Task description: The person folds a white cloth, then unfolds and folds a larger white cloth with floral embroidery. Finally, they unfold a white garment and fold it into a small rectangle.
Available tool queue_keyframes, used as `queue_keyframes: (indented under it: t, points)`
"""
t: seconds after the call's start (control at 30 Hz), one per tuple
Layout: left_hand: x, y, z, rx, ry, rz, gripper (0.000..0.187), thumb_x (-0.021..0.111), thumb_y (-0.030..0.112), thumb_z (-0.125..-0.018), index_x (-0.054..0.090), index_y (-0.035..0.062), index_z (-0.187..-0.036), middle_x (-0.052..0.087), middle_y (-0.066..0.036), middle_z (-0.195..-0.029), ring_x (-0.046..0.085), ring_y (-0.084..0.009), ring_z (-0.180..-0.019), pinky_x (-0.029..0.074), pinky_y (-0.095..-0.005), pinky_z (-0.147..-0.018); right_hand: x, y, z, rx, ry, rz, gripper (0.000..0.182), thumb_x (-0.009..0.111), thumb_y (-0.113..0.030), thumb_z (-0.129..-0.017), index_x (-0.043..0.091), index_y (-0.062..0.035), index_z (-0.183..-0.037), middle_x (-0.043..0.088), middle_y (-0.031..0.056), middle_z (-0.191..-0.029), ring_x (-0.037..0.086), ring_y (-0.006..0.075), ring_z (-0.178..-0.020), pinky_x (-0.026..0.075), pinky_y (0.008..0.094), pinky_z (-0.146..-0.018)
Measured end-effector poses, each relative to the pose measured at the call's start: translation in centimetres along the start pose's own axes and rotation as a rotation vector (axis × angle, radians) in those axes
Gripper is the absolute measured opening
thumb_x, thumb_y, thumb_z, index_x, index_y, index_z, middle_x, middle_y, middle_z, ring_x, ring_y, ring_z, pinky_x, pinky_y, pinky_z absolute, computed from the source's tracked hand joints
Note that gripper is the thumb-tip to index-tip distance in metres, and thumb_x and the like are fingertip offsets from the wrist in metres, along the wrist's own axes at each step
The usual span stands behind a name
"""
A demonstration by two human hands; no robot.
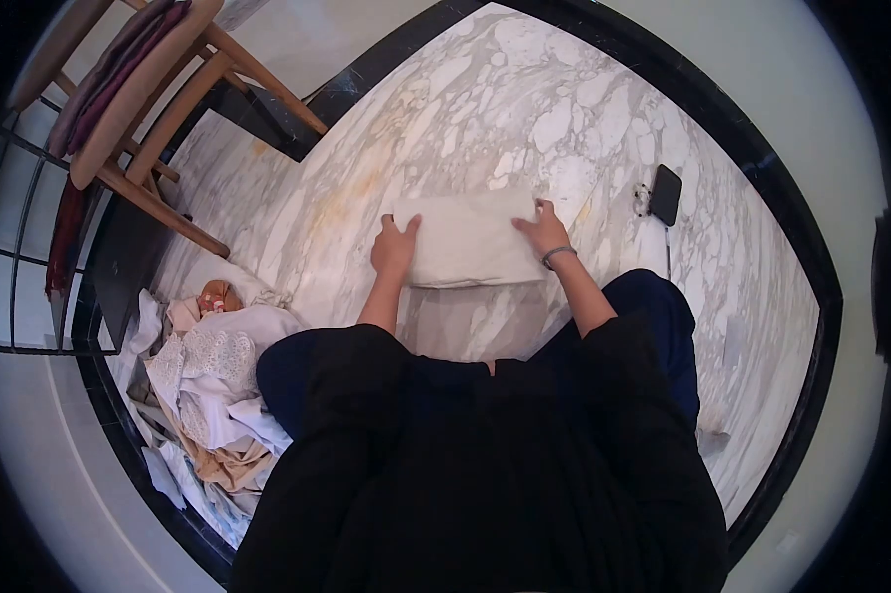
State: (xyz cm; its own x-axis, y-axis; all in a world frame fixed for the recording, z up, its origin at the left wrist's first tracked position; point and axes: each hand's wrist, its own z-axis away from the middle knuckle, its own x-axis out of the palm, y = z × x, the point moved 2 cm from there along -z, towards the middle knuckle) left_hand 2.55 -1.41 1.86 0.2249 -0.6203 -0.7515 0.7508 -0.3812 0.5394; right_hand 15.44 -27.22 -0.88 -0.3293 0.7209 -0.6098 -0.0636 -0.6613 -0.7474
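A folded cream cloth (470,242) lies as a flat rectangle on the marble floor in front of my crossed legs. My left hand (396,245) grips its left edge, thumb on top and fingers curled at the side. At the opposite edge, near the upper right corner, my right hand (544,233) holds the cloth the same way, with a thin band around the wrist. The fingers beneath the cloth's edges are partly hidden.
To my left is a heap of crumpled white and tan clothes (208,385). A wooden chair (159,128) stands at the upper left beside a black wire rack (25,227). On the right, a black phone (666,195) lies on the marble floor (584,109) with a cable attached.
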Motion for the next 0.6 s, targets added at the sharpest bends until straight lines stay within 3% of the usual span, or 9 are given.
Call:
queue_keyframes:
  t: [0.1, 0.2, 0.23, 0.3, 0.4, 0.43, 0.6]
  points:
    - [0.4, -0.7, 0.5, 0.119, 0.184, -0.163, 0.069, 0.065, 0.039, -0.085, 0.037, 0.0111, -0.141, 0.042, -0.018, -0.143, 0.041, -0.0343, -0.132, 0.035, -0.0575, -0.103, -1.1, -3.2, 3.6, -0.048, 0.183, 0.508, 0.083, 0.072, -0.024, -0.078, 0.027, -0.0071, -0.146, 0.028, 0.0235, -0.150, 0.022, 0.0399, -0.141, 0.029, 0.0619, -0.106]
    - [1.9, 0.3, 0.5, 0.436, 0.342, -0.262, 0.069, 0.062, 0.037, -0.086, 0.035, 0.0114, -0.143, 0.023, -0.013, -0.155, 0.020, -0.0326, -0.144, 0.024, -0.0628, -0.108, 0.6, -3.8, 3.8, -0.353, 0.309, 0.608, 0.091, 0.071, -0.025, -0.076, 0.021, -0.0121, -0.151, 0.004, 0.0179, -0.158, -0.003, 0.0398, -0.145, 0.015, 0.0701, -0.107]
    - [2.6, 0.7, 0.8, 0.557, 0.309, -0.286, 0.069, 0.061, 0.036, -0.087, 0.034, 0.0118, -0.145, 0.021, -0.012, -0.156, 0.017, -0.0328, -0.144, 0.021, -0.0636, -0.108, 1.0, -4.9, 4.5, -0.434, 0.322, 0.596, 0.087, 0.068, -0.024, -0.077, 0.023, -0.0135, -0.151, 0.011, 0.0144, -0.158, 0.002, 0.0375, -0.146, 0.009, 0.0661, -0.111]
    - [4.3, 1.4, 1.5, 0.796, 0.244, -0.333, 0.069, 0.059, 0.033, -0.088, 0.031, 0.0126, -0.147, 0.019, -0.010, -0.157, 0.012, -0.0332, -0.146, 0.016, -0.0652, -0.110, 3.2, -5.7, 5.2, -0.604, 0.268, 0.592, 0.081, 0.064, -0.026, -0.081, 0.025, -0.0135, -0.150, 0.016, 0.0120, -0.157, 0.006, 0.0349, -0.146, 0.008, 0.0649, -0.112]
    - [8.3, -0.1, 2.3, 0.867, 0.030, -0.555, 0.070, 0.056, 0.035, -0.089, 0.028, 0.0119, -0.149, 0.011, -0.007, -0.160, 0.004, -0.0323, -0.147, 0.009, -0.0675, -0.110, 7.8, -2.4, 4.7, -0.768, 0.083, 0.680, 0.070, 0.058, -0.031, -0.086, 0.029, -0.0158, -0.149, 0.023, 0.0074, -0.156, 0.011, 0.0307, -0.146, 0.006, 0.0631, -0.113]
    - [9.2, -1.3, 2.2, 0.888, 0.055, -0.604, 0.069, 0.051, 0.042, -0.091, 0.026, 0.0165, -0.150, 0.005, -0.005, -0.161, -0.001, -0.0333, -0.147, 0.000, -0.0695, -0.108, 8.7, -1.9, 4.6, -0.807, 0.002, 0.724, 0.067, 0.055, -0.033, -0.088, 0.030, -0.0170, -0.149, 0.025, 0.0058, -0.156, 0.013, 0.0292, -0.146, 0.006, 0.0625, -0.113]
    - [9.1, -2.0, 1.7, 0.807, -0.009, -0.530, 0.070, 0.039, 0.060, -0.092, 0.017, 0.0315, -0.152, -0.002, -0.004, -0.161, -0.008, -0.0352, -0.146, -0.007, -0.0701, -0.106, 7.2, -0.5, 3.0, -0.803, 0.131, 0.661, 0.064, 0.050, -0.048, -0.091, 0.033, -0.0260, -0.148, 0.026, 0.0023, -0.156, 0.015, 0.0244, -0.146, 0.006, 0.0630, -0.112]
